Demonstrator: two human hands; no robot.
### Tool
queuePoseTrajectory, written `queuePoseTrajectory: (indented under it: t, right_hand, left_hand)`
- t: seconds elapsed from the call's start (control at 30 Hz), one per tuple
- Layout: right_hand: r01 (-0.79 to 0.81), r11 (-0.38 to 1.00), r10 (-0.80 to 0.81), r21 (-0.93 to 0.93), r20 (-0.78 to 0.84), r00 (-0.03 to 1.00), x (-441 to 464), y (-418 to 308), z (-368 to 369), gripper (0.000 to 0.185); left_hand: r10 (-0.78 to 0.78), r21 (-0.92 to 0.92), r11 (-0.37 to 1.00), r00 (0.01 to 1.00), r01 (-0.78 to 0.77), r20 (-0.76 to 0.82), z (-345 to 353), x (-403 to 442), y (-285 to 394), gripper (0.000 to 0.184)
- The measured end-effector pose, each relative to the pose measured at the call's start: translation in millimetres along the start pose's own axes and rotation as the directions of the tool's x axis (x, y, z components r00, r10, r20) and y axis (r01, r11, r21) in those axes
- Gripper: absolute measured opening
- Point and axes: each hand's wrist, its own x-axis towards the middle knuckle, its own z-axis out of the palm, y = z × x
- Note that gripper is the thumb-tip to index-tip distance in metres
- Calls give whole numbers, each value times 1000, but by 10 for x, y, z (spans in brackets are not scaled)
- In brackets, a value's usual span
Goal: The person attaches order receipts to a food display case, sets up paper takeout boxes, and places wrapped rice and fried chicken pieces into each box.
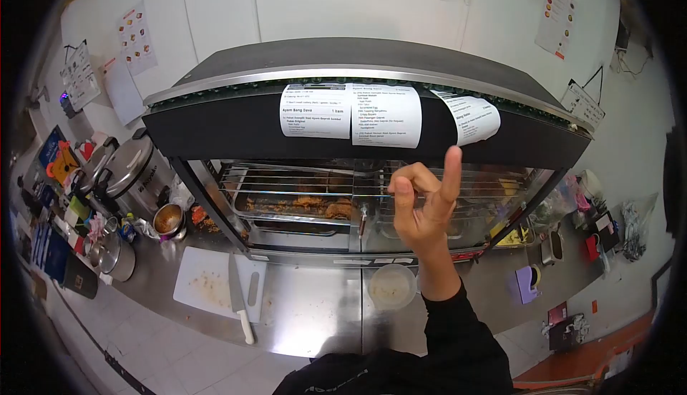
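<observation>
My right hand is raised in front of the warming cabinet, holding nothing. One finger points up toward the rightmost receipt while the others are partly curled, apart from one another. The curled right receipt hangs above the fingertip; whether they touch I cannot tell. Two more printed receipts hang beside it, a left one and a middle one. Behind the wire rack, a metal tray holds browned food. Below my wrist on the counter stands a round translucent tub. My left hand is out of view.
A white cutting board with crumbs lies on the steel counter, a knife across it, its handle past the board's edge. Large pots stand left. A purple tape dispenser and a small metal pan are right.
</observation>
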Motion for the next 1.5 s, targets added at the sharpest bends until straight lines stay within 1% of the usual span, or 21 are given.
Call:
queuePoseTrajectory:
  t: [0.07, 0.13, 0.23, 0.27, 0.37, 0.43, 0.47, 0.57, 0.6, 0.7, 0.73, 0.83, 0.87, 0.93, 0.97, 1.0, 1.1, 1.13, 1.23, 1.43, 1.5]
  right_hand:
    - [110, 994, -110, -5, -52, 993, 32, 44, 30, 61]
    - [204, 978, -206, -48, -46, 977, 20, 43, -9, 57]
    - [259, 954, -253, -148, 56, 966, -37, 70, -123, 51]
    - [235, 949, -218, -209, 101, 971, -54, 134, -121, 51]
    - [-81, 962, 93, -261, 34, 995, -67, 205, 16, 54]
    - [-157, 963, 160, -220, -6, 987, -215, 286, 25, 58]
    - [-126, 959, 126, -255, -16, 992, -255, 215, -17, 56]
    - [62, 991, -71, -120, -71, 995, -502, 331, -10, 53]
    - [121, 983, -129, -137, -50, 990, -544, 363, -7, 50]
    - [0, 986, -1, -168, -7, 1000, -469, 301, 31, 53]
    - [-254, 962, 250, -100, -46, 967, -433, 207, 57, 54]
    - [-498, 859, 509, 118, -100, 855, -219, 172, 95, 57]
    - [-602, 778, 623, 180, -94, 776, -146, 127, 93, 46]
    - [-678, 718, 694, 160, -83, 715, -104, 148, 47, 35]
    - [-712, 686, 726, 150, -78, 683, -90, 169, 17, 29]
    - [-694, 697, 715, 179, -96, 693, -104, 205, -3, 12]
    - [-733, 641, 760, 228, -56, 647, -143, 236, -65, 8]
    - [-730, 637, 763, 246, -72, 642, -142, 226, -48, 9]
    - [-724, 644, 750, 245, -17, 661, -172, 246, -79, 15]
    - [-750, 592, 779, 295, 29, 627, -129, 158, -124, 17]
    - [-777, 574, 801, 260, 16, 598, -118, 126, -119, 23]
  left_hand:
    - [-9, -8, 1000, 1000, 9, -1, -47, -12, -26, 39]
    - [-22, -14, 1000, 1000, 22, -3, -72, -20, -65, 39]
    - [-27, -13, 1000, 1000, 27, -1, -121, -26, -81, 39]
    - [-28, -18, 999, 1000, 28, -1, -126, -25, -104, 40]
    - [-33, -20, 999, 999, 33, -1, -147, -40, -146, 40]
    - [-34, -27, 999, 999, 34, -4, -160, -26, -158, 40]
    - [-39, -29, 999, 999, 39, -6, -168, -29, -170, 40]
    - [-43, -31, 999, 999, 43, -5, -179, -38, -211, 41]
    - [-45, -32, 998, 999, 45, -4, -182, -28, -225, 41]
    - [-54, -39, 998, 999, 54, -5, -173, -46, -272, 42]
    - [-57, -41, 998, 998, 56, -8, -180, -61, -282, 42]
    - [-65, -54, 996, 998, 64, -16, -163, -84, -308, 42]
    - [-65, -57, 996, 998, 64, -20, -161, -90, -322, 43]
    - [-69, -65, 996, 997, 67, -27, -172, -103, -336, 43]
    - [-72, -70, 995, 997, 69, -34, -171, -117, -346, 43]
    - [-73, -70, 995, 997, 71, -36, -139, -116, -361, 43]
    - [-77, -79, 994, 996, 73, -49, -139, -149, -394, 44]
    - [-79, -83, 994, 996, 75, -49, -147, -170, -416, 44]
    - [-76, -95, 993, 995, 70, -66, -117, -183, -458, 45]
    - [-100, -150, 985, 989, 83, -110, -62, -274, -554, 46]
    - [-116, -163, 982, 985, 95, -124, -29, -315, -584, 46]
